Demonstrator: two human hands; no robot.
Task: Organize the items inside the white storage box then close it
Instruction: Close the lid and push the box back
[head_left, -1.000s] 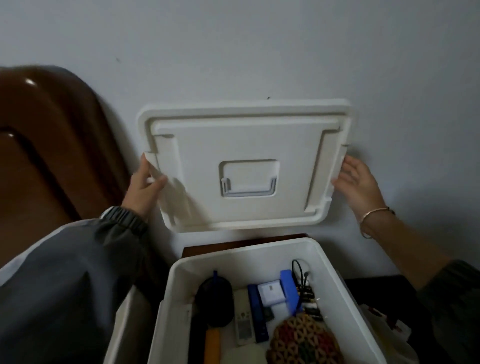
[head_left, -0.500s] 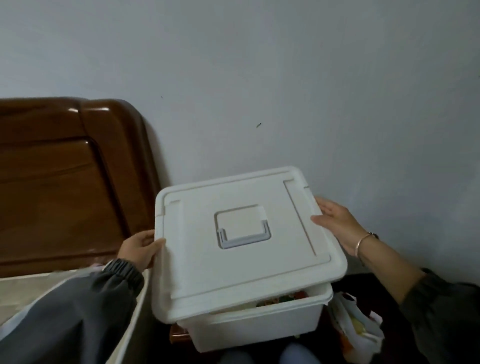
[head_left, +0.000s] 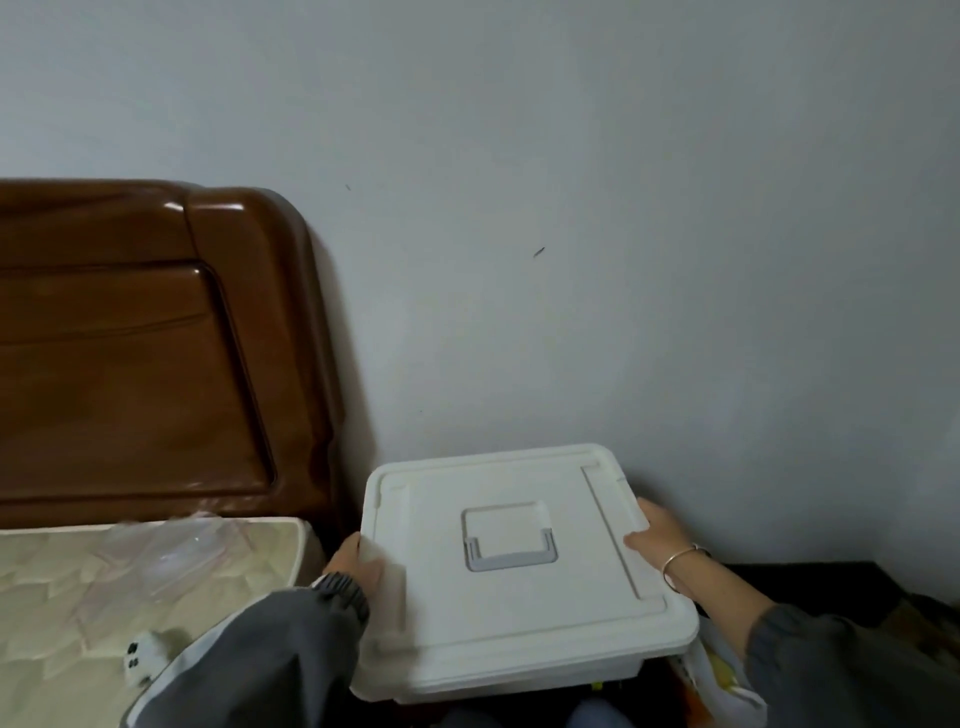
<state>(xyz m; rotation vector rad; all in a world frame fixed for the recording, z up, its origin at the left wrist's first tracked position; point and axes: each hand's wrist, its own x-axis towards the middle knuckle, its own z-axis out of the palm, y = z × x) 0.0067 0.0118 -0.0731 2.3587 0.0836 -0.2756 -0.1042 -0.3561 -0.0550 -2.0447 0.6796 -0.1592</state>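
The white lid (head_left: 524, 608) with a grey handle (head_left: 509, 558) in its middle lies flat on top of the white storage box (head_left: 519, 686), of which only a strip of front wall shows. The items inside are hidden. My left hand (head_left: 356, 569) presses on the lid's left edge, fingers curled over the rim. My right hand (head_left: 657, 532), with a thin bracelet on the wrist, rests on the lid's right edge.
A brown wooden headboard (head_left: 140, 353) stands against the grey wall at the left. Below it lies a pale mattress (head_left: 104, 597) with a clear plastic piece (head_left: 171, 556) and a small white plug (head_left: 143, 657). A plastic bag (head_left: 722, 686) sits right of the box.
The lid came down from upright against the wall onto the box and now sits flat, covering the items. Both hands stayed on its side edges.
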